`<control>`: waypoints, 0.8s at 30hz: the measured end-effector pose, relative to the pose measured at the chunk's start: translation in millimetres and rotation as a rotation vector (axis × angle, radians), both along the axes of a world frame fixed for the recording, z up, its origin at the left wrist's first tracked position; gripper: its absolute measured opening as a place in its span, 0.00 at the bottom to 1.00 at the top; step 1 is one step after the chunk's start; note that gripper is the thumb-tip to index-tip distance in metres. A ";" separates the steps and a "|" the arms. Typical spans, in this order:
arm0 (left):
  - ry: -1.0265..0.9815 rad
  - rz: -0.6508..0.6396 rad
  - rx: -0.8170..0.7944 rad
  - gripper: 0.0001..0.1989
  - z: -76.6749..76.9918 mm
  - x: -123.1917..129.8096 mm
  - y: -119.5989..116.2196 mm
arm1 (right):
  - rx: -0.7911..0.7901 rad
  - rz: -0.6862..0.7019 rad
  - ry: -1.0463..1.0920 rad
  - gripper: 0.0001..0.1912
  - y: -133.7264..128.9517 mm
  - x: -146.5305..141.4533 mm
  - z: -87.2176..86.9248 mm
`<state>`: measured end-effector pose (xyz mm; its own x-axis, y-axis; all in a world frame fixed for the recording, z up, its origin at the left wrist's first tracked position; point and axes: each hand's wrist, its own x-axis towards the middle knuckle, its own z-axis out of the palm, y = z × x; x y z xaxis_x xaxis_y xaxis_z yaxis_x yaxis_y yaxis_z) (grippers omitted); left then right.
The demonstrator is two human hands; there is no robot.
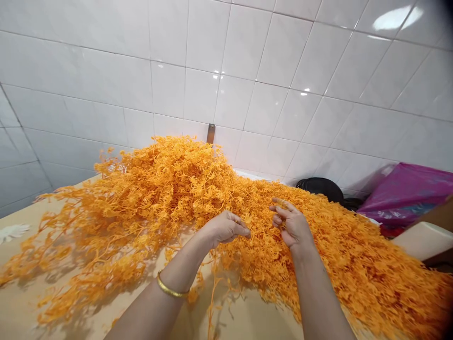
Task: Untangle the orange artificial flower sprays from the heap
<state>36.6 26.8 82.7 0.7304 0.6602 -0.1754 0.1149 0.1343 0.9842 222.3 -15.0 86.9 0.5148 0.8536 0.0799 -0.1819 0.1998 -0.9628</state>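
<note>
A large heap of orange artificial flower sprigs (177, 184), thin-stemmed and bushy, is spread before me. My left hand (226, 229) is closed in a pinch in front of the heap, a gold bangle on its wrist. From below that hand an orange sprig (213, 288) trails down over the table; the pinched end is hidden by the fingers. My right hand (289, 225) is raised a little to the right, its fingers loosely bent and apart. Orange bits show around its fingertips, and I cannot make out whether they are in front of the heap or part of it.
A tan tabletop (255, 311) carries the heap, with white tiled wall (237, 56) behind. A dark strap-like piece (211, 133) stands against the wall. At right are a black round item (320, 188), a purple bag (406, 193) and a cream block (424, 240).
</note>
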 end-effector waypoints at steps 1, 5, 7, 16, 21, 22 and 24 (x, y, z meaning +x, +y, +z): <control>0.001 -0.009 0.004 0.10 -1.2 0.9 0.2 | -0.015 0.093 -0.033 0.15 0.6 -5.6 0.3; 0.009 -0.009 0.028 0.09 -2.2 2.8 -2.0 | -0.070 0.392 -0.236 0.13 -2.5 -25.4 2.7; 0.014 0.002 0.043 0.08 -2.0 3.7 -4.0 | -0.073 0.538 -0.365 0.12 -6.7 -32.3 4.7; -0.070 0.002 0.068 0.10 7.4 -1.9 -4.9 | 0.111 0.021 -0.230 0.16 5.9 -39.3 -2.3; -0.115 -0.009 0.047 0.10 14.8 -7.3 -3.6 | 0.167 -0.170 -0.323 0.16 10.5 -53.4 -4.9; -0.123 -0.011 0.052 0.10 16.9 -8.4 -4.9 | 0.174 -0.211 -0.363 0.16 10.9 -55.0 -5.3; -0.131 -0.022 0.054 0.09 22.7 -12.0 -9.1 | 0.181 -0.283 -0.420 0.15 11.9 -52.4 -5.9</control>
